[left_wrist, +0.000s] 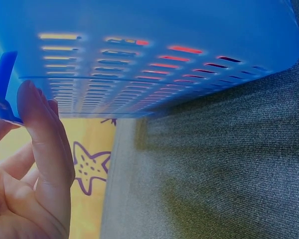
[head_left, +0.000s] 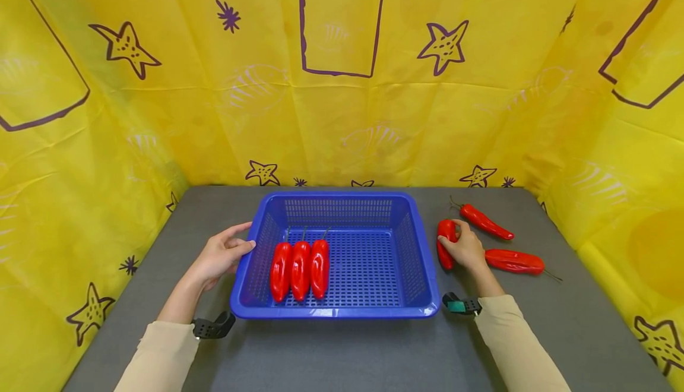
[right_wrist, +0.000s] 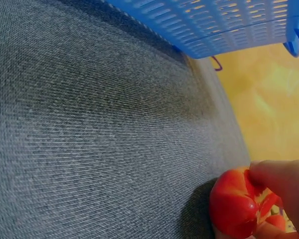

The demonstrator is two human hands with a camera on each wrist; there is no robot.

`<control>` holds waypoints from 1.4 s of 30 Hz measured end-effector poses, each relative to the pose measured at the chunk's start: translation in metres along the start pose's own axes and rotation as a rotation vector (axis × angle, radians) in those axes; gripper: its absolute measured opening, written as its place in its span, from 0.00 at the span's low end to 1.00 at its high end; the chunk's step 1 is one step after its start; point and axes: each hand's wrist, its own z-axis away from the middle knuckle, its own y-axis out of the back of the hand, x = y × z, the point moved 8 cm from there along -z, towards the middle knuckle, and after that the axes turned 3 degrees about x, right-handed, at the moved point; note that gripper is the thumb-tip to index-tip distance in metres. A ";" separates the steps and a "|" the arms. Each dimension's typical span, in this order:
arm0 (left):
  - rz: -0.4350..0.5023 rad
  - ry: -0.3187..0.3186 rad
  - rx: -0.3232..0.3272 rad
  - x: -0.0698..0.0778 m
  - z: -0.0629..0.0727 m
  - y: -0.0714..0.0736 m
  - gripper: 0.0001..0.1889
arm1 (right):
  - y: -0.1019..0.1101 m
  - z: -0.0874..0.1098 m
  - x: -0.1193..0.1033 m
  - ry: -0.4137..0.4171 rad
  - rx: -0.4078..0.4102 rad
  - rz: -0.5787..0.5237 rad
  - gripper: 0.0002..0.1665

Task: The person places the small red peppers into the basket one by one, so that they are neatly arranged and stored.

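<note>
My left hand (head_left: 220, 256) holds the left rim of a blue plastic basket (head_left: 335, 312), thumb on top of the edge. In the left wrist view the fingers (left_wrist: 50, 144) reach up to that rim beside the slotted wall. Three red chili peppers (head_left: 300, 272) lie side by side in the left half of the basket, stems pointing away. Right of the basket, my right hand (head_left: 467, 250) pinches another red chili pepper (head_left: 445, 250) between thumb and fingers. That held pepper (right_wrist: 233, 206) appears end-on in the right wrist view, close above or on the table.
Two more red chili peppers lie to the right of my right hand: one farther back (head_left: 486, 222), one nearer (head_left: 515, 262) partly behind the hand. A grey cloth-covered table (head_left: 331, 356) bears everything. Yellow patterned curtains (head_left: 342, 130) enclose its back and sides.
</note>
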 end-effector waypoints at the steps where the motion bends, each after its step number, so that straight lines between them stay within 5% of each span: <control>1: 0.000 0.000 0.000 0.000 0.000 0.000 0.35 | 0.000 0.000 0.000 0.000 -0.005 0.000 0.35; 19: 0.016 -0.003 -0.006 0.001 0.000 -0.001 0.35 | 0.003 -0.001 0.001 -0.006 -0.069 -0.035 0.36; 42: 0.014 0.006 -0.017 0.000 -0.001 0.000 0.36 | 0.042 0.000 -0.040 0.119 -0.053 -0.052 0.35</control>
